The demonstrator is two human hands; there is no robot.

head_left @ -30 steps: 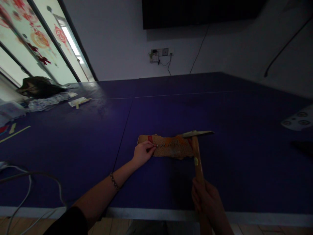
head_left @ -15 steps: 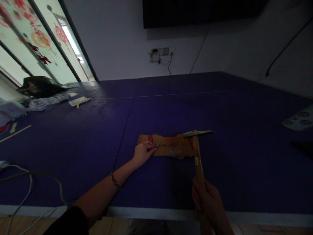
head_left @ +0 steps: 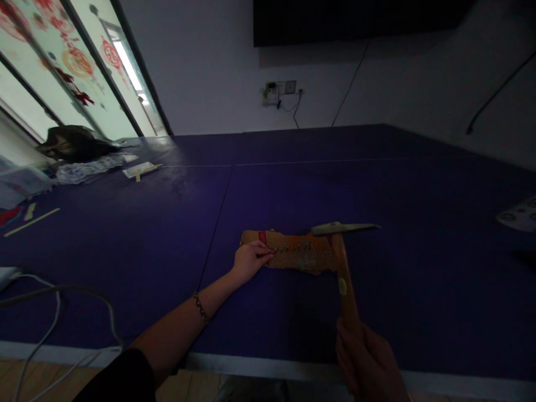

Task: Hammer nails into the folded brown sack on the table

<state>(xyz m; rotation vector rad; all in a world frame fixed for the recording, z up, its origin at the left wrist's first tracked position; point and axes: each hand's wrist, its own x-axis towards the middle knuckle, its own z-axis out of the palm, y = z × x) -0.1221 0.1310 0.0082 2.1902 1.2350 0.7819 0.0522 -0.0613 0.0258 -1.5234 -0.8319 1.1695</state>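
A worn tan cardboard piece (head_left: 285, 258) with red marks, many small holes and a row of tiny dark metal bits lies flat on the purple tabletop. Over its left end, my left hand (head_left: 252, 259) pinches thumb and fingers together at the end of that row; whatever they grip is too small to make out. My right hand (head_left: 368, 360) is wrapped round the wooden handle of a hammer (head_left: 348, 290). The long, narrow hammer head (head_left: 341, 228) is over the cardboard's right end, its pointed tip turned right.
The purple tabletop (head_left: 167, 223) has a seam left of the cardboard. Cables (head_left: 54, 312) loop over its near left edge. Yellowish strips (head_left: 31, 222), a plastic bag (head_left: 23, 184) and a dark bag (head_left: 77, 144) lie at left. A pale object with round parts (head_left: 519, 216) sits far right.
The view has shifted slightly. The hammer looks a little higher and nearer, with my right hand drawn slightly back and right. My left hand keeps its pinch at the same cardboard end.
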